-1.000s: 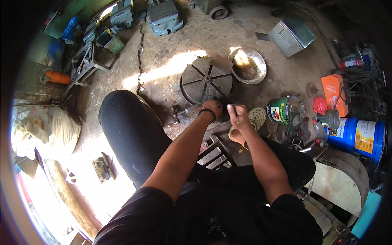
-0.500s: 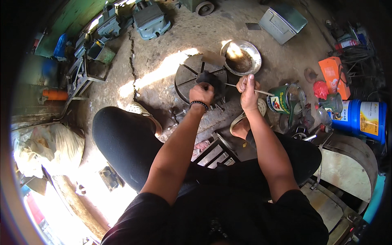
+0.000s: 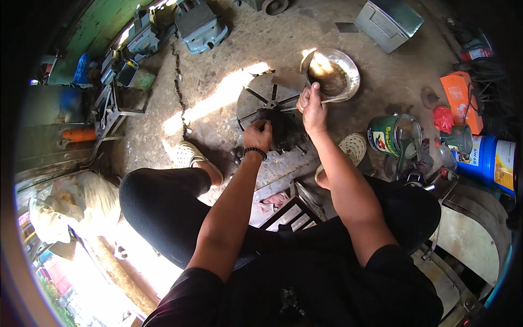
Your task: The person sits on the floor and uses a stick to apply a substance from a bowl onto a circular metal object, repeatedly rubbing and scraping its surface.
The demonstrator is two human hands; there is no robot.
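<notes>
Near mid-frame, a thin pale rod [image 3: 331, 101] is held in the closed right hand [image 3: 313, 110], thumb laid up along the top. It's gripped partway along, with one end poking out left toward the dark chunky part [image 3: 281, 126] and the other out right by the rim of the metal pan [image 3: 353, 90]. The left hand [image 3: 257, 136] is curled up right against that part's left side; whether it's actually gripped can't be told, fingertips are hidden. The part is set in front of the slotted round disc [image 3: 250, 100], upper middle of the frame.
</notes>
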